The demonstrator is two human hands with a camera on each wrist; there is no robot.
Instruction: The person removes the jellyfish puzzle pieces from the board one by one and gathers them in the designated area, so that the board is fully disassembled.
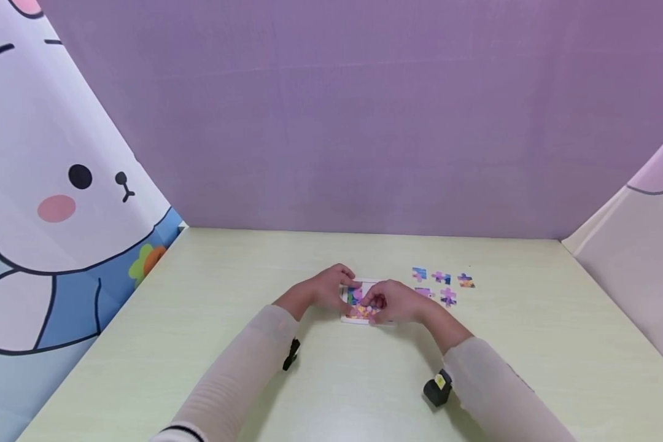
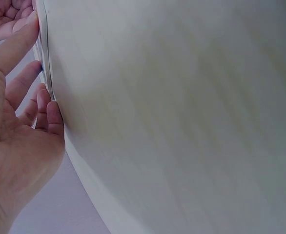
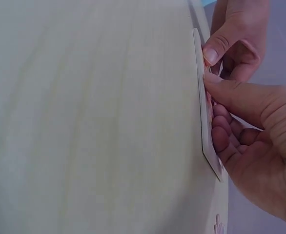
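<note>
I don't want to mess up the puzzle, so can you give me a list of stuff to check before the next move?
1. Tray lying flat on the table: ok, it looks flat in the right wrist view.
2. Left hand at the tray's left side: ok.
3. All pieces in the tray: not ok, several loose pieces lie to its right.
4. Some bare space showing in the tray: ok, white shows toward the far side, between the hands.
5. Right hand holding a piece: cannot tell, its fingers hide that.
6. Every piece in the tray pushed down flat: cannot tell, the hands cover part of it.
</note>
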